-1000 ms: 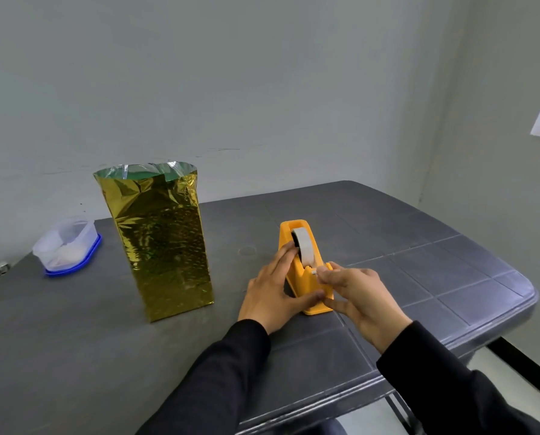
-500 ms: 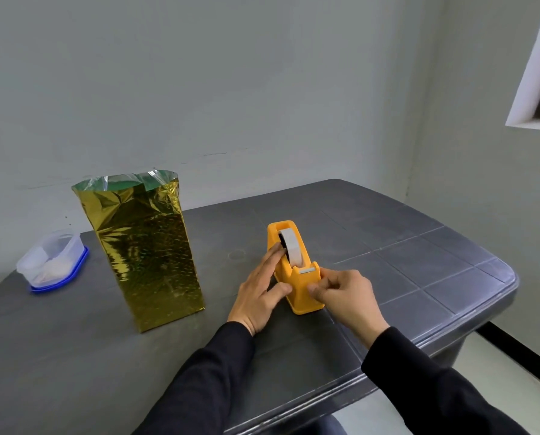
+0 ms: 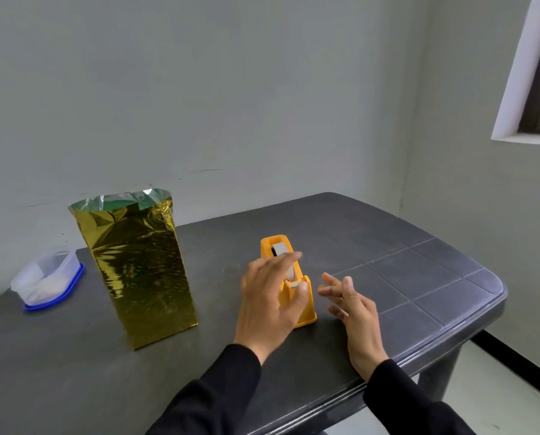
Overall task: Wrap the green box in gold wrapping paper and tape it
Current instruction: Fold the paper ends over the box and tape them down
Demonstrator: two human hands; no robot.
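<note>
The box [image 3: 136, 268] stands upright on the left half of the dark table [image 3: 419, 277], wrapped in gold paper. The paper is open at the top, where a strip of green [image 3: 121, 204] shows. An orange tape dispenser [image 3: 306, 309] with a white roll sits right of it. My left hand [image 3: 268, 302] hovers in front of the dispenser with straight, blurred fingers, partly hiding it. Just right of the dispenser is my right hand [image 3: 353, 309], fingers spread and nothing visible in them.
A clear plastic container with a blue lid [image 3: 47, 277] lies at the table's far left. The table's rounded right edge [image 3: 501, 296] and front edge drop to the floor. A window frame [image 3: 513, 89] is on the right wall.
Both hands have let go of the tape dispenser. My left hand lifted off its side, and my right hand came off the cutter end and opened up. The view tilted upward.
</note>
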